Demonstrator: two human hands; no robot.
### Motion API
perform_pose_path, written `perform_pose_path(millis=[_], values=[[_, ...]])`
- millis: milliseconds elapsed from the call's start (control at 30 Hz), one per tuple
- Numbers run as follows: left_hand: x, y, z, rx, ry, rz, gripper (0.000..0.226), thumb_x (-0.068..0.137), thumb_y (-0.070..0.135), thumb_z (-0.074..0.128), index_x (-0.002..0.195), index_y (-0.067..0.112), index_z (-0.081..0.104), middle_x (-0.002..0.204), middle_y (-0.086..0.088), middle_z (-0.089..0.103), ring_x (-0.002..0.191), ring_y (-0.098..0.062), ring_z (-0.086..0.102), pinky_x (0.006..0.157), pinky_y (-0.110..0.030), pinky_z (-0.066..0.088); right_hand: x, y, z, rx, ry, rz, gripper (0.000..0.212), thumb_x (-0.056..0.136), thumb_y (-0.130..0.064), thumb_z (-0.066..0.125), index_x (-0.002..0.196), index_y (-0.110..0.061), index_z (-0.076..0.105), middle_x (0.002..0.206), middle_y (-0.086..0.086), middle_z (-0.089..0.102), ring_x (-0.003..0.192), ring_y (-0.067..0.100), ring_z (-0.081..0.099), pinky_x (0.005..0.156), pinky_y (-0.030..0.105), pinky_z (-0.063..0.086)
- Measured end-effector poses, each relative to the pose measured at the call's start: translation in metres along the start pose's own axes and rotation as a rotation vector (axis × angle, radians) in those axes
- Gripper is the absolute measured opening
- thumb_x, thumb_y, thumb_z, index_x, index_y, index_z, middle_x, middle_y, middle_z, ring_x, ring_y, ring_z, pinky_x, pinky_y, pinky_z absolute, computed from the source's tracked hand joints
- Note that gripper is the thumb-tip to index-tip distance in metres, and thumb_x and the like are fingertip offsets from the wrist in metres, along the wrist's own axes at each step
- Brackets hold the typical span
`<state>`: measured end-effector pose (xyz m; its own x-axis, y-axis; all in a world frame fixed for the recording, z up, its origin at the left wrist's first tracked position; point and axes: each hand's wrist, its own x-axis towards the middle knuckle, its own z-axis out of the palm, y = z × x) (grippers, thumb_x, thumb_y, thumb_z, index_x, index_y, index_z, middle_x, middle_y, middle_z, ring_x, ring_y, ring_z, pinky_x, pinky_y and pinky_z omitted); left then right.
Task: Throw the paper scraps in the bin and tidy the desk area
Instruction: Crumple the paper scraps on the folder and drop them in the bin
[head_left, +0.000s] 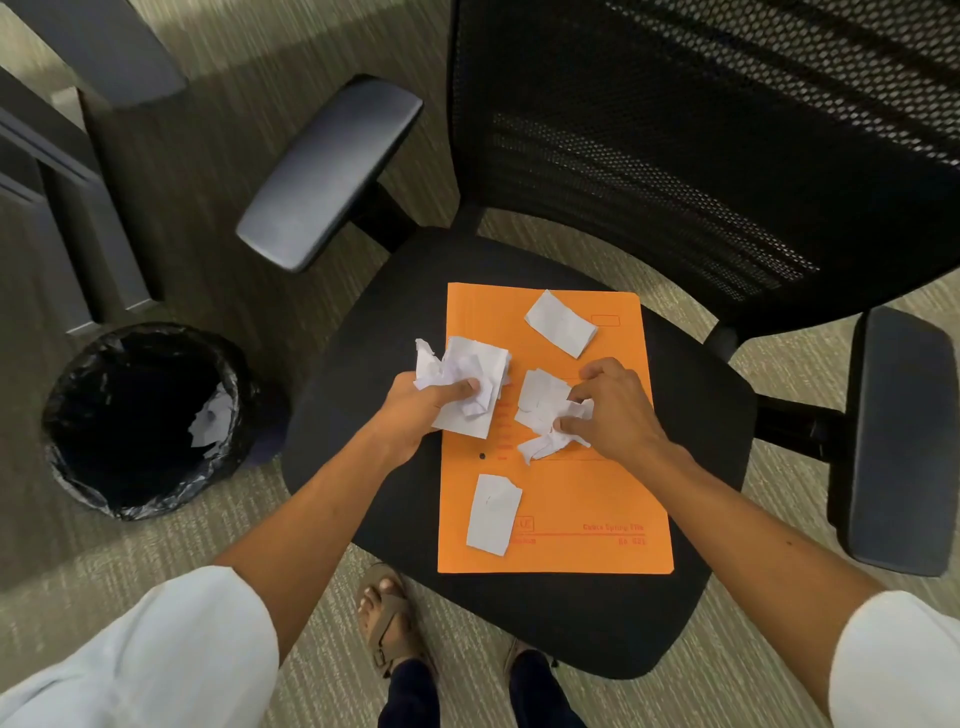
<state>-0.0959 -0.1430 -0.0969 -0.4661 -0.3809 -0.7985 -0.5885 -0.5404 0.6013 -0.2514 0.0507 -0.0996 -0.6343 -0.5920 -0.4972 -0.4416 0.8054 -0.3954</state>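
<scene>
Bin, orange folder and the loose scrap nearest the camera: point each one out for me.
bin (67, 395): head view, on the black liner at its left rim.
orange folder (587, 493): head view, on bare cover in its lower half.
loose scrap (493, 514): head view, on the middle of the white piece.

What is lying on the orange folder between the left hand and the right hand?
In the head view, a flat white paper scrap lies between the left hand and the right hand, on the orange folder.
</scene>
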Motion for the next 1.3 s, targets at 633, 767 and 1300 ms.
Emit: perform_pose_path(millis=[633,767,1300], values=[[0.004,0.005,0.012,0.374,0.188,0.051,0.057,0.084,0.024,0.080,0.133,0.011,0.054,0.130,-0.010,0.062,0.114,-0.029,0.063,0.093,-0.042,0.056,0.006,0.003,-0.035,0.490,-0.279,0.043,0.060,0.064,-0.025,0.095,0.114,-0.030,0.062,0.099,-0.003,0.074,0.090,0.011,0.071,0.069,0.023,0.057],[0.002,0.006,0.013,0.369,0.166,0.079,0.064,0.083,0.020,0.081,0.138,0.013,0.049,0.135,-0.010,0.059,0.120,-0.030,0.060,0.101,-0.051,0.052,0.016,-0.012,-0.017,0.263,-0.202,-0.075,0.084,0.065,-0.026,0.095,0.139,-0.020,0.056,0.116,0.002,0.061,0.104,0.017,0.062,0.082,0.023,0.051],[0.000,-0.002,0.000,0.163,0.034,0.040,0.041,0.081,0.017,0.082,0.117,0.010,0.065,0.110,-0.007,0.069,0.098,-0.022,0.067,0.075,-0.034,0.057,-0.002,-0.020,-0.023,0.644,-0.061,0.067,0.036,0.070,-0.028,0.091,0.101,-0.019,0.074,0.087,-0.006,0.076,0.080,0.009,0.072,0.064,0.015,0.053]])
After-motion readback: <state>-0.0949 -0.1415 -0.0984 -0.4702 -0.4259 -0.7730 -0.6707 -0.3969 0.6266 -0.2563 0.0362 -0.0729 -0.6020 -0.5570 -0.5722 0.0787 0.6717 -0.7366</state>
